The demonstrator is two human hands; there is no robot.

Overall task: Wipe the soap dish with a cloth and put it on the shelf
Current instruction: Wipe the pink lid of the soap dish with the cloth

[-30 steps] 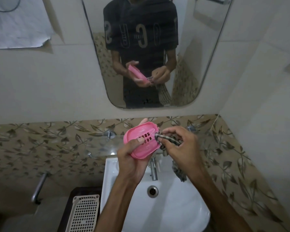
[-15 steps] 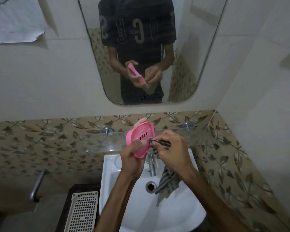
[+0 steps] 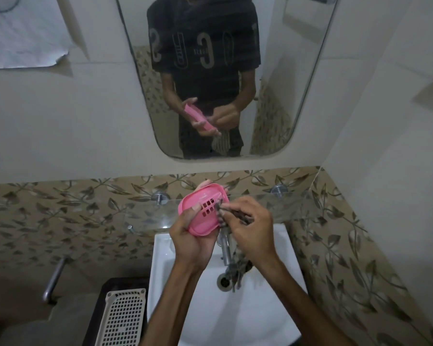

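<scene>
Compared with half a second back, both hands sit a touch higher against the leafy tile band, and the hanging end of the cloth has bunched up closer under the right wrist instead of dangling long over the drain.

The pink soap dish is a smooth, glossy plastic oval with rounded corners and a little grid of rectangular drain slots in its floor. The left hand has it cupped from below, thumb hooked over the near rim, fingertips peeking past the far rim, and the dish tilted so its open face looks back at the camera. The right hand is right beside it, fingers pinched tight on a fold of the dark striped cloth, pushing that fold against the dish's right edge next to the slots. The cloth looks soft and crumpled, rest of it drooping below the right palm.

Just behind both hands is the clear glass shelf, flat and see-through, held by round chrome pegs. Below the hands is the white glazed ceramic basin, with a chrome tap poking down between the wrists and a round metal drain. Left of the left forearm there's a cream plastic grid basket.
</scene>
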